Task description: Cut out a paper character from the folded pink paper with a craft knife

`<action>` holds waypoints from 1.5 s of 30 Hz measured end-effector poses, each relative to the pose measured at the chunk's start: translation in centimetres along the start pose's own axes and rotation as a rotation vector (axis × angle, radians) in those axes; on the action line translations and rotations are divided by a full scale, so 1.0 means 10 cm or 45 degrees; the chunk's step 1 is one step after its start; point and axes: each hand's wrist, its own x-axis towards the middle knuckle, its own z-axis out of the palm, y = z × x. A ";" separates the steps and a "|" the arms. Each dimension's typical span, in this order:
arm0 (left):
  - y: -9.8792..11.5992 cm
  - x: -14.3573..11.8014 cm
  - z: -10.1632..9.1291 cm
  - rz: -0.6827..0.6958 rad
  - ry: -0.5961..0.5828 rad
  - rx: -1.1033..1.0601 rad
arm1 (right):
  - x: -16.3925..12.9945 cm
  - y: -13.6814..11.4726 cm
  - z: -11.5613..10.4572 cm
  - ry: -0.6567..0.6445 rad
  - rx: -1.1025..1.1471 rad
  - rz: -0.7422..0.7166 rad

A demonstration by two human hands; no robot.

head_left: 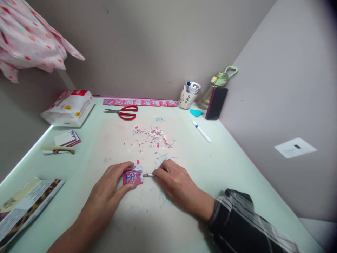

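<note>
Red-and-blue square block (131, 178) at the pale-green counter's (223, 168) middle

Out there, the fingers of my left hand (105, 186) clamp its edges; those of my right hand (177, 181) pinch a slim silver craft knife (150, 175), tip beside the block.

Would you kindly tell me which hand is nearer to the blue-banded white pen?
Right: the right hand is below and left of the white pen in the view; the left hand is farther left, holding the red carved block.
</note>
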 end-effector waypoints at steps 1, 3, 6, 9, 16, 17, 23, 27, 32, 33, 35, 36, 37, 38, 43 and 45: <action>0.00 0.00 0.00 0.005 0.008 -0.003 | 0.00 0.00 0.00 0.000 0.000 0.006; -0.01 0.00 0.01 0.016 0.023 -0.013 | 0.00 -0.01 0.00 0.001 -0.002 0.024; -0.03 0.00 0.03 0.023 0.040 -0.031 | -0.01 -0.02 0.00 0.010 0.001 0.045; -0.04 0.00 0.04 0.034 0.048 -0.053 | -0.02 -0.04 -0.01 0.019 0.015 0.087; -0.01 0.00 0.07 0.063 0.078 -0.085 | -0.01 -0.08 0.01 0.040 0.048 0.155; -0.01 0.00 0.07 0.069 0.084 -0.086 | -0.01 -0.08 0.01 0.043 0.063 0.155; 0.05 0.00 0.05 0.113 0.108 -0.075 | -0.03 -0.06 -0.07 0.091 0.191 0.252; 0.13 0.05 -0.02 0.087 0.179 -0.073 | 0.04 -0.08 -0.16 0.256 0.642 0.566; 0.23 0.13 0.01 0.116 0.174 -0.139 | 0.30 -0.21 -0.16 0.141 0.977 0.743; 0.24 0.14 0.02 0.135 0.166 -0.152 | 0.35 -0.23 -0.15 0.087 1.034 0.751; 0.23 0.16 0.05 0.171 0.152 -0.174 | 0.42 -0.25 -0.11 0.010 1.069 0.736; 0.22 0.17 0.06 0.185 0.142 -0.182 | 0.44 -0.26 -0.10 -0.005 1.055 0.722; 0.20 0.17 0.06 0.193 0.132 -0.189 | 0.45 -0.26 -0.09 -0.013 1.035 0.709; 0.18 0.18 0.06 0.196 0.122 -0.195 | 0.46 -0.26 -0.10 -0.018 1.015 0.694; 0.11 0.23 0.01 0.113 0.057 -0.216 | 0.49 -0.25 -0.23 -0.117 1.028 0.602; 0.12 0.23 -0.02 0.087 -0.009 -0.242 | 0.49 -0.21 -0.27 -0.184 1.142 0.614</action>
